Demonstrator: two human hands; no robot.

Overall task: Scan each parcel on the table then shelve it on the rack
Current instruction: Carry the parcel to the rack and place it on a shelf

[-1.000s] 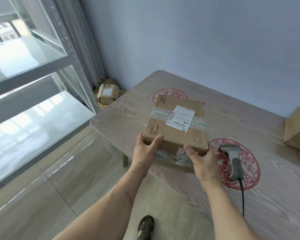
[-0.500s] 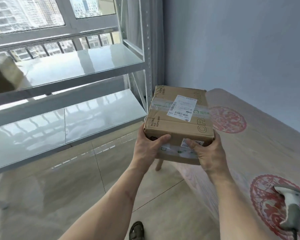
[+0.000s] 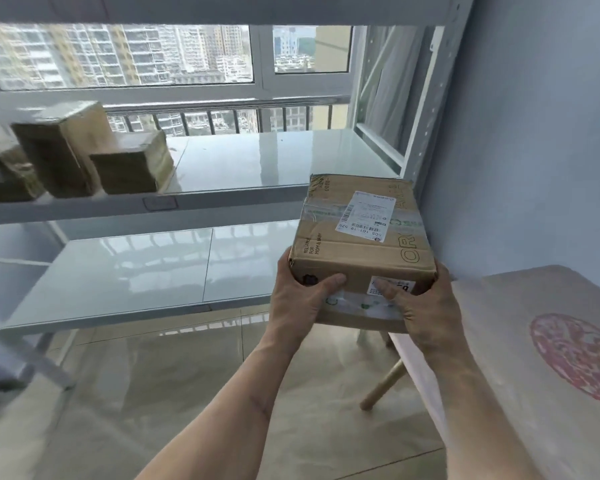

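While the brown cardboard parcel with a white shipping label is held in the air between the wooden table with red round prints and the grey metal rack with glossy shelves, both hands carry it from its near end. The left hand grips the near left corner, thumb on the front face and fingers under the box. The right hand grips the near right corner in the same way, thumb pressed on the small sticker at the front. The parcel is level, label up, and it touches neither the table nor any shelf.

The step in hand, I judge, is shelving. The middle shelf has three brown parcels at its left part, and free surface to the right of them. To do the step well, the box should stay level and go in far end first, over the front lip of the shelf. It should pass clear of the right upright post, which stands near the parcel. The shelf looks smooth, so the box may slide; better to set it down flat and only then take the fingers out from below.
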